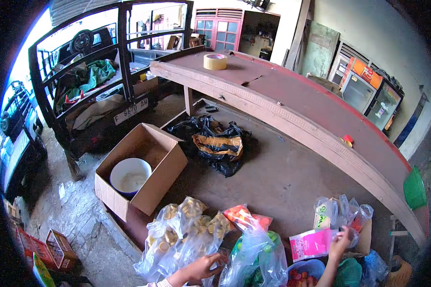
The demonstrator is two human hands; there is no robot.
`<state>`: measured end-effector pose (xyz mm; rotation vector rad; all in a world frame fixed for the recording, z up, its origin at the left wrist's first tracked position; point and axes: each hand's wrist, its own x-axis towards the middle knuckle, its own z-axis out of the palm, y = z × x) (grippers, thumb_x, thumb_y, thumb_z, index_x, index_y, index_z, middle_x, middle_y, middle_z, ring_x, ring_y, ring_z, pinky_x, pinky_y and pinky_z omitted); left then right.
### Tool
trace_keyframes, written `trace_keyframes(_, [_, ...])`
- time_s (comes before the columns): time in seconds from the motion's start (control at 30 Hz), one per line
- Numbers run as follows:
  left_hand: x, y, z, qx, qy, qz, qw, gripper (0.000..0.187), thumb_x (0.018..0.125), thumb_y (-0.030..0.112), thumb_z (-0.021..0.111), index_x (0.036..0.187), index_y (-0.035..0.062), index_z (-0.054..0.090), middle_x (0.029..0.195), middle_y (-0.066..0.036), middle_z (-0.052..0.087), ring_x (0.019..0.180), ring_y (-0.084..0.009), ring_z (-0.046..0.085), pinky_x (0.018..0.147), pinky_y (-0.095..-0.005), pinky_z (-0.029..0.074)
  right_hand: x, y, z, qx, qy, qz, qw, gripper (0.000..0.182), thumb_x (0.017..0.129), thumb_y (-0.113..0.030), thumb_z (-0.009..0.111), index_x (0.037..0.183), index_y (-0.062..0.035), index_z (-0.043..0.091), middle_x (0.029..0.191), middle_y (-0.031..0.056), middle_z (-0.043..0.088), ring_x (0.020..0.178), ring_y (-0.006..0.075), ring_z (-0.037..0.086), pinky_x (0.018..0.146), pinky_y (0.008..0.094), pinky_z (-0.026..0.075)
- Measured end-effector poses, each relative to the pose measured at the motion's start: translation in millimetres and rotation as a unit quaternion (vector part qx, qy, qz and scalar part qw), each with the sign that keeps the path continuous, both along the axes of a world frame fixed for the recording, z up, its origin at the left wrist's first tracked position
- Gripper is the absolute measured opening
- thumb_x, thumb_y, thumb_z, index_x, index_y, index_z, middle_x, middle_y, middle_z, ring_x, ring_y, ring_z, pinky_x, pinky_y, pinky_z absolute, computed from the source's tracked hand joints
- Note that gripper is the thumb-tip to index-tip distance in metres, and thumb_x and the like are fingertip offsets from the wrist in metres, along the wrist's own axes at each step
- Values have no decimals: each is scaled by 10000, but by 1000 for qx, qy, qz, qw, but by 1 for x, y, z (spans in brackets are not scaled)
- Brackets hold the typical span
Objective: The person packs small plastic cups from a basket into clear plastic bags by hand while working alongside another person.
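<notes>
My left hand [206, 267] is at the bottom, fingers bent and gathered on clear plastic, between a clear plastic bag of yellow caps [170, 234] and a bag of green caps [261, 256]. Orange-red caps fill another bag [248, 217] just behind. On the right, my right hand [340, 243] is raised with its fingers loosely bent and apart, beside a pink packet [311, 244]. Crumpled clear bags [349, 213] lie behind that hand. Below its wrist sits a blue-grey basin [305, 266] with red-orange pieces in it, beside a green basin [348, 273].
A cardboard box [153, 184] holding a white bucket [130, 176] stands at the left. Black plastic bags [215, 143] lie on the low brown table [282, 165]. Behind runs a raised tabletop [292, 95] with a tape roll [215, 61]; a green basket [414, 186] is at its right end.
</notes>
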<state>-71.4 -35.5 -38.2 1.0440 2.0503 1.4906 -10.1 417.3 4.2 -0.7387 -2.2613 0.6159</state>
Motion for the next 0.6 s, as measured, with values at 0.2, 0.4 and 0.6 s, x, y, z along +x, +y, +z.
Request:
trace_keyframes(0.2, [4, 3, 1, -9, -3, -11, 1000, 246, 784, 61, 557, 1020, 18, 502, 945, -136, 555, 827, -262, 561, 735, -338, 454, 5, 4, 1, -55, 57, 62, 995, 461, 658, 142, 534, 1090, -15, 490, 740, 47, 525, 644, 114, 545, 589, 230, 455])
trace_keyframes(0.4, [6, 8, 25, -52, -11, -15, 998, 303, 726, -10, 570, 1019, 20, 500, 941, -118, 552, 818, -230, 565, 749, -330, 446, -6, 3, 52, 4, 164, 36, 986, 279, 723, 82, 562, 992, 19, 521, 873, 69, 575, 764, 131, 558, 713, 266, 472])
trace_keyframes(0.6, [10, 20, 4, 28, -82, 5, 996, 211, 753, -11, 564, 955, 36, 526, 944, -64, 576, 819, -149, 559, 680, -255, 419, -23, -38, 153, 60, 119, 126, 983, 243, 747, 66, 560, 974, 1, 500, 932, 77, 572, 822, 150, 579, 735, 264, 482])
